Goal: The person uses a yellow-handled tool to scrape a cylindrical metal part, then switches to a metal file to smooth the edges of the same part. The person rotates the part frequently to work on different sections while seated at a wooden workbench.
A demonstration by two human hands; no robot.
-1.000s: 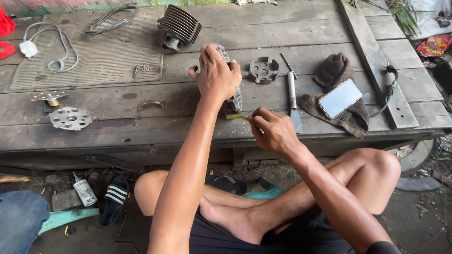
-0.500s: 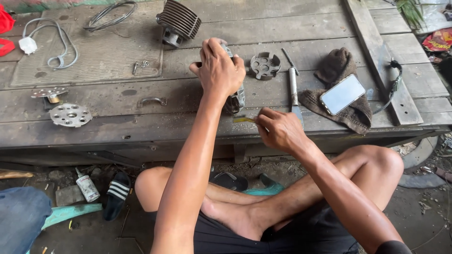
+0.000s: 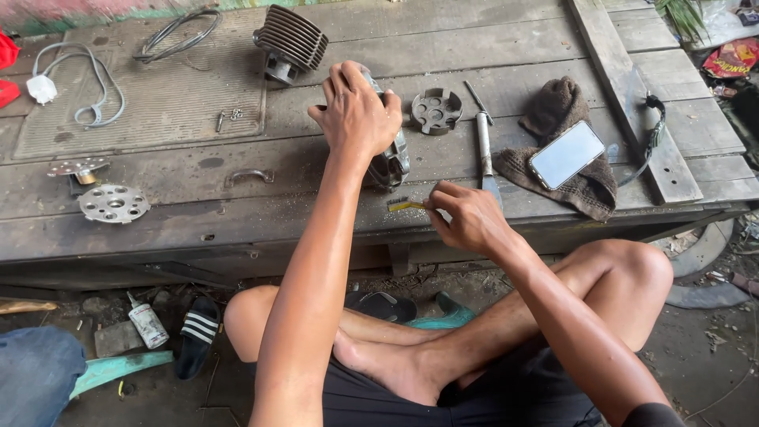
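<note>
Steadying a dark grey metal engine part (image 3: 389, 158) near the front edge of the worn wooden desk (image 3: 506, 47), the left hand (image 3: 356, 119) clamps over it while the right hand (image 3: 466, 217) pinches a small yellow-handled brush (image 3: 405, 205) just beside it, seemingly mid-cleaning.

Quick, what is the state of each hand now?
Left hand: closed on the metal engine part.
Right hand: closed, holding a small yellow brush.
</note>
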